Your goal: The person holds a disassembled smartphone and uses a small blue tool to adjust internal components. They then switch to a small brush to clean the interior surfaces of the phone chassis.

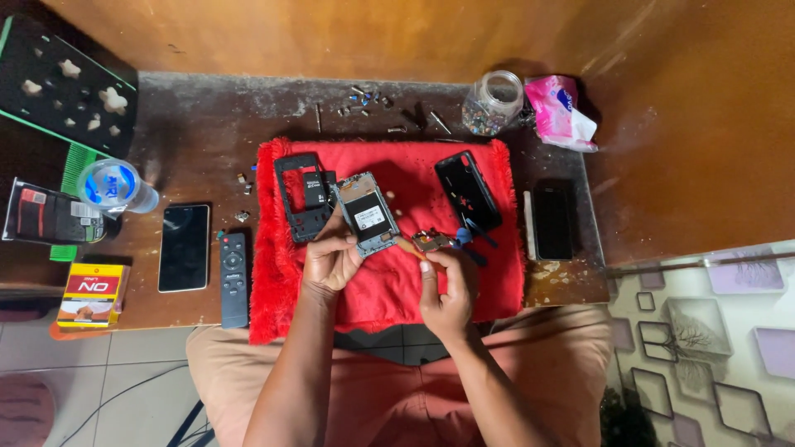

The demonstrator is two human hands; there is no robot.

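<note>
Head view | glass jar (491,102): small mixed parts | left hand (330,263) grips opened phone (367,213) | right hand (445,290) pinches circuit board (431,241)

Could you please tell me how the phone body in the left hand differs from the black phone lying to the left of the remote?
The opened phone body is held tilted over the red cloth by the left hand, its inner parts exposed. The black phone lies flat on the table, untouched, showing only a dark glass face. It also looks larger. Both are rectangular.
</note>
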